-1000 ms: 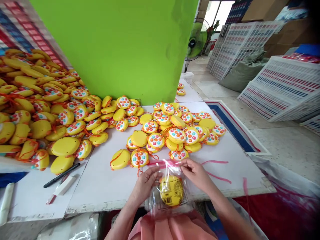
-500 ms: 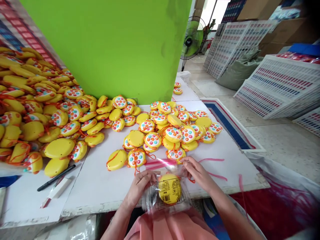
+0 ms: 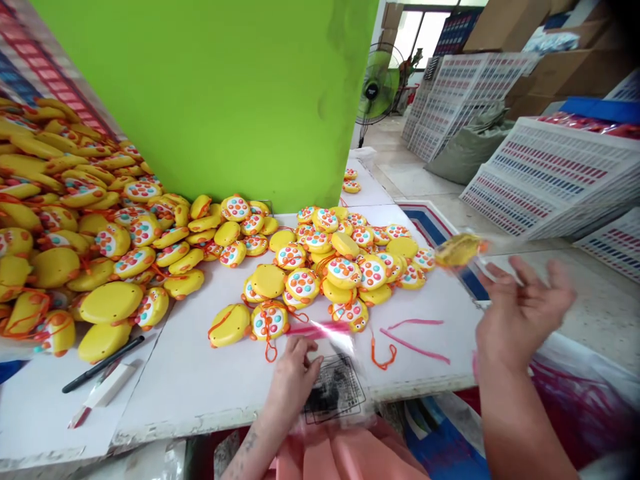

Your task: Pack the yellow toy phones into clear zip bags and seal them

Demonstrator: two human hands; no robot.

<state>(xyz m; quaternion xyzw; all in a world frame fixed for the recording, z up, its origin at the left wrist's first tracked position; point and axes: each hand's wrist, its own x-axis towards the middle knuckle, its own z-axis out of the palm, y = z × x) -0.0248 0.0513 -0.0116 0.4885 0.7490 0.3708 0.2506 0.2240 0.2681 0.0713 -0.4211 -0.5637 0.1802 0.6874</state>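
My left hand (image 3: 296, 375) is at the table's front edge, thumb and fingers closed at the left edge of a clear plastic bag (image 3: 336, 390) with black print. Out to the right, my right hand (image 3: 525, 313) is raised past the table's edge, palm up, fingers spread and slightly blurred. Just off its fingertips, a bagged yellow toy (image 3: 457, 251) is in the air, smeared by motion. An orange cord loop (image 3: 383, 357) lies on the table between my hands. Yellow animal-shaped toys (image 3: 303, 283) with coloured dots are piled beyond my left hand.
A larger heap of the toys (image 3: 110, 300) fills the left side, below a green panel (image 3: 210, 100). A black pen (image 3: 103, 365) and a white-and-red tube (image 3: 103, 393) lie front left. Pink strips (image 3: 417, 343) are at right. Crates (image 3: 555, 173) and a fan (image 3: 373, 90) stand beyond.
My right hand has swung from the bag in front of me out to the right and opened, and the bagged toy has moved there too. My left hand stays near the bags.
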